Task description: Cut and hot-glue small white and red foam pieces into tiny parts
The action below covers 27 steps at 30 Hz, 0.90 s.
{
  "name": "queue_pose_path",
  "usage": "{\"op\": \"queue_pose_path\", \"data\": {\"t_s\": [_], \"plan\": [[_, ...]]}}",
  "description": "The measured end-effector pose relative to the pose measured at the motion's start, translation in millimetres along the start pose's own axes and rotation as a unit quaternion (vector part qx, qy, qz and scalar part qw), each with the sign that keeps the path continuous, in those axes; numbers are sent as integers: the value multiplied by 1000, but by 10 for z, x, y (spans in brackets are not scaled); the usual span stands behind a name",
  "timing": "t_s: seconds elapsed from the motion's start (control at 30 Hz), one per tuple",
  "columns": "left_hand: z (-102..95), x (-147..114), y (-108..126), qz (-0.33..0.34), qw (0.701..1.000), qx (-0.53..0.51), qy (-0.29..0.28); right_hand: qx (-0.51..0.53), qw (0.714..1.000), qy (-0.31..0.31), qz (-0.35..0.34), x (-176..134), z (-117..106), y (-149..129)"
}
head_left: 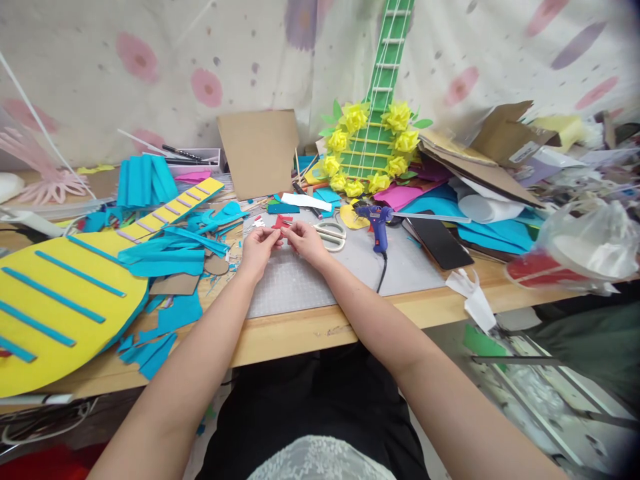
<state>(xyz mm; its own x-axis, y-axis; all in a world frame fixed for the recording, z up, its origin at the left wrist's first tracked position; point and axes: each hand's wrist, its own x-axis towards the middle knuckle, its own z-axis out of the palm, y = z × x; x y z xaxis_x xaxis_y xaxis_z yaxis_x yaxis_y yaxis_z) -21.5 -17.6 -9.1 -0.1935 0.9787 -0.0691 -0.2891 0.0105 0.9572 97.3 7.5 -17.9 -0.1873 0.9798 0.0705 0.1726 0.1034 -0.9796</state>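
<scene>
Pinching a small red foam piece (280, 225) from both sides: left hand (259, 248) and right hand (306, 241) meet at frame centre, fingertips closed on it, held just above the grey cutting mat (300, 280) on the counter (310, 327). Both forearms reach out over the counter edge, likely to steady fine work. Tools parked just beyond the hands, toward upper right: scissors (331, 233) touching the mat's far edge, blue glue gun (376, 223) standing on its stand with cord trailing to the near edge, so the nozzle is probably kept off the mat. Black phone (439, 241) lies flat, right of the gun. Yellow foam guitar body (60, 300) with blue strips fills lower left, blue offcuts (165, 260) scattered beside it. Green guitar (373, 133) with yellow flowers leans on the curtain, upper centre, likely out of the way. Containers: clear plastic bag (585, 247) at right, holding something red and white, can't tell what; white tray (197, 159) at upper left, with dark pens or sticks lying across it.
</scene>
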Motion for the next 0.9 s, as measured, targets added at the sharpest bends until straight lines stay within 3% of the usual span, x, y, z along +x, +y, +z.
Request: {"op": "queue_pose_path", "data": {"t_s": [0.27, 0.37, 0.5, 0.73, 0.9], "plan": [[17, -1, -20, 9, 999, 47, -6, -92, 995, 39, 9, 33, -10, 36], [7, -3, -16, 9, 999, 39, -9, -52, 997, 19, 48, 37, -34, 4], [-7, 0, -9, 4, 1000, 20, -11, 78, 991, 27, 109, 33, -98, -69], [-1, -5, 8, -12, 1000, 6, -5, 164, 980, 43, 101, 2, -180, -126], [-8, -1, 16, -18, 1000, -4, -6, 119, 991, 27, 51, -30, -172, -110]]}}
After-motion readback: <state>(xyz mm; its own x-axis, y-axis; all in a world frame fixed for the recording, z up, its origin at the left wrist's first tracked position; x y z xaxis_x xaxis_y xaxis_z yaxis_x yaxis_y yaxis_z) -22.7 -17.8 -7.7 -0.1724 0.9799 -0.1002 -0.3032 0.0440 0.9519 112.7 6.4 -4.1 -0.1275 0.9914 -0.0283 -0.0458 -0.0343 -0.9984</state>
